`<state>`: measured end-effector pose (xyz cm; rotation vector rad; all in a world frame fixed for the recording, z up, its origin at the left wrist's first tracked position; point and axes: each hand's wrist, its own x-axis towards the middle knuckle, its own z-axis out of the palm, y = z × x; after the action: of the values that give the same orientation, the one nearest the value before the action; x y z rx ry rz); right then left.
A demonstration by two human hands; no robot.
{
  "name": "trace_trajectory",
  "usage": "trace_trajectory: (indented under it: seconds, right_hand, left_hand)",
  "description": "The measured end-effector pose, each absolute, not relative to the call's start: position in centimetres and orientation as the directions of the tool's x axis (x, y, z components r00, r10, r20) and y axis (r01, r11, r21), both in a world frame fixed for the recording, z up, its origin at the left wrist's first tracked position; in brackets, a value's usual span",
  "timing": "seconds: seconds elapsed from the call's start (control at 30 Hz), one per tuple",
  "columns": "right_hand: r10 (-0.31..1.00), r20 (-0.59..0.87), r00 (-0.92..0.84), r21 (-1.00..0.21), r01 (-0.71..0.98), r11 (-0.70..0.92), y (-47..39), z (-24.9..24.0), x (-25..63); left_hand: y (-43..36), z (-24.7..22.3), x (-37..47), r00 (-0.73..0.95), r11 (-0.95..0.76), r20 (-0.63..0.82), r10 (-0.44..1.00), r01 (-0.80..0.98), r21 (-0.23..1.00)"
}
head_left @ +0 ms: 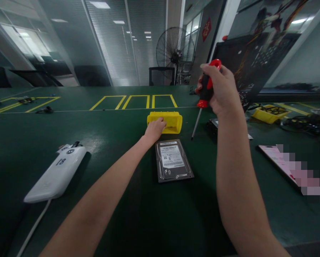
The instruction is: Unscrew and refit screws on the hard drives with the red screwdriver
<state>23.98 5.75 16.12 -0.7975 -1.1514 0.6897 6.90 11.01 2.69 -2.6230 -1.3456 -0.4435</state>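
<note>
My right hand [218, 85] is raised and wrapped round the red and black handle of a screwdriver [207, 87], whose metal shaft points down above the table. My left hand [156, 129] reaches into a small yellow bin [175, 123]; its fingertips are partly hidden, and I cannot make out whether they hold anything. Just in front of the bin, a hard drive [173, 160] lies label up on the green table [122, 221].
On the left lies a white device [56, 173] with a cable. Behind my right forearm is another drive [213, 125], partly hidden. To the right are a pink phone [285, 164], a second yellow bin [269, 114], black cables [309, 125] and an open computer case [256, 60].
</note>
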Motion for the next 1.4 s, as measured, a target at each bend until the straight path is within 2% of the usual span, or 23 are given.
trace_trajectory:
  seconds: [0.13, 0.23, 0.37, 0.5, 0.77, 1.0, 1.4]
  right_hand:
    - [0.81, 0.522, 0.266, -0.828, -0.073, 0.557, 5.6, 16.1, 23.8]
    - [0.823, 0.502, 0.267, -0.841, -0.068, 0.536, 5.9, 16.0, 23.5]
    - [0.846, 0.474, 0.245, -0.862, -0.067, 0.503, 6.1, 15.7, 22.3]
    - [0.863, 0.465, 0.196, -0.871, -0.071, 0.485, 5.8, 15.7, 21.0]
    - [0.867, 0.472, 0.157, -0.872, -0.056, 0.485, 5.7, 15.8, 20.7]
    - [0.869, 0.467, 0.161, -0.875, -0.054, 0.481, 5.6, 15.9, 20.7]
    - [0.861, 0.476, 0.179, -0.872, -0.033, 0.489, 5.3, 16.0, 21.1]
  left_hand:
    - [8.3, 3.2, 4.6, 0.593, -0.687, 0.408, 0.694, 0.715, 0.131]
    - [6.2, 2.8, 2.0, 0.472, -0.664, 0.503, 0.724, 0.676, 0.32]
    - [4.9, 1.7, -0.5, 0.341, -0.563, 0.468, 0.815, 0.659, 0.499]
    - [4.8, 0.9, -0.5, 0.318, -0.54, 0.441, 0.839, 0.583, 0.607]
    - [4.6, 0.2, 0.4, 0.297, -0.53, 0.441, 0.847, 0.549, 0.647]
    - [4.3, 0.6, 0.4, 0.31, -0.477, 0.363, 0.879, 0.553, 0.683]
    - [4.1, 0.7, 0.2, 0.305, -0.445, 0.324, 0.896, 0.593, 0.671]
